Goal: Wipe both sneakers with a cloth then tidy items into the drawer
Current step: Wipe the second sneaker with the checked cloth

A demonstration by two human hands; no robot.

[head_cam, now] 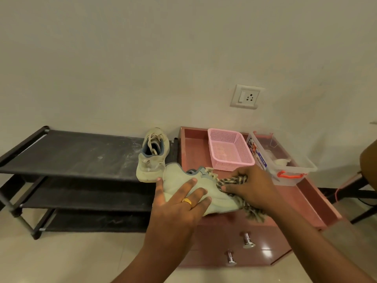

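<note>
Left hand (179, 203) lies with fingers spread flat against a pale sneaker (175, 179), thumb up by its heel, over the front edge of a reddish cabinet (193, 144). The right hand (252, 185) grips a bunched striped cloth (230, 179) pressed to the shoe's lace side, and it hides much of the shoe's front. A second sneaker (153, 156) stands on the top shelf of a black shoe rack (81, 154), just left of the cabinet. On the cabinet's rimmed top sit a pink mesh basket (230, 150) and, beside it, a clear plastic box (289, 160) with an orange latch, holding pale things too blurred to name. Two metal knobs (247, 241) show on the drawer fronts below. A wall socket (246, 97) is above.
</note>
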